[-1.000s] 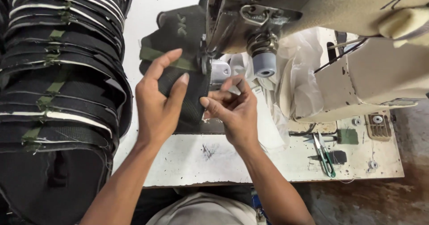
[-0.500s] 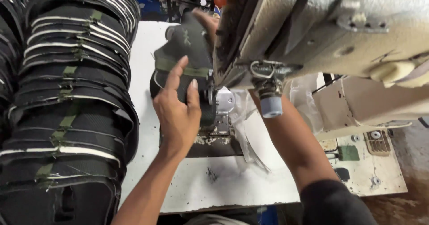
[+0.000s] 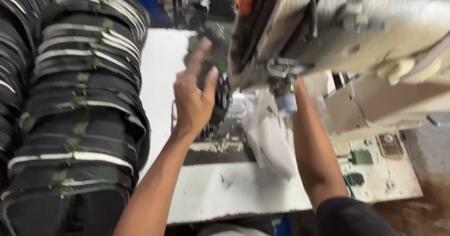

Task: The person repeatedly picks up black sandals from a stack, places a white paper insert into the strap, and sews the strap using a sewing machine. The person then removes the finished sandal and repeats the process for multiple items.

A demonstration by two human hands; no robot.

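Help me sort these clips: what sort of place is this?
Probably a sewing workshop: an industrial sewing machine on a white worktable, and a tall stack of dark cut pieces beside it.

One head-worn view looks steeply down, close over the white desk (image 3: pixel 164 76), with the sewing machine (image 3: pixel 337 34) crowding the upper right and stacked dark pieces (image 3: pixel 84 109) left

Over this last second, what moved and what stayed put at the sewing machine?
The right hand left the dark fabric piece by the needle and reached away behind the machine head, so it is now hidden. The left hand slid the piece away from the person. The stack of dark pieces and the white table stayed as they were.
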